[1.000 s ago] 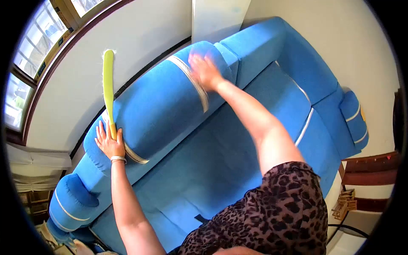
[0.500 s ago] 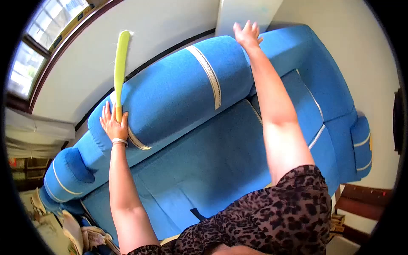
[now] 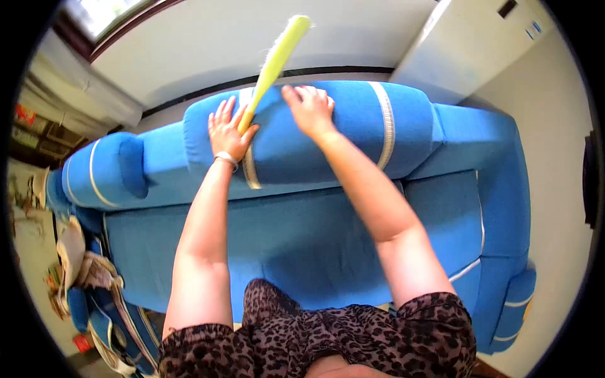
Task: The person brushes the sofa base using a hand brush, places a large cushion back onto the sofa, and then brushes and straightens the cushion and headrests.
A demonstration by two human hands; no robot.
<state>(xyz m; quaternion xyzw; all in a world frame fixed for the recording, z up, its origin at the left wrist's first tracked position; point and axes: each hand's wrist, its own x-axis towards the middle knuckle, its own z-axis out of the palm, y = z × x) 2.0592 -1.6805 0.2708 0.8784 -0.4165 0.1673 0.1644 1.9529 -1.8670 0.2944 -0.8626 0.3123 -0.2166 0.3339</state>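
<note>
My left hand (image 3: 230,133) presses on the upper left of a long blue sofa cushion (image 3: 302,151), fingers spread. A yellow-green brush (image 3: 277,60) with white bristles along its edge is held by its handle between the thumb and forefinger, its head pointing up past the sofa back. My right hand (image 3: 311,110) rests on the cushion's top middle, right of the brush; its fingers are a little apart and bent over the upper edge, and hold nothing. Pale trim strips (image 3: 386,120) cross the cushion.
The blue sofa seat (image 3: 296,239) stretches below the cushion. A rolled blue armrest pillow (image 3: 107,170) stands at the left, near a heap of fabric items (image 3: 94,271). Behind are a white wall (image 3: 208,57), a curtain (image 3: 82,82) and a white cabinet-like panel (image 3: 466,50).
My right hand has moved from the cushion's right end leftward to its top middle. My left hand stays on the cushion with the brush, which tilts more to the right. The view has turned.
</note>
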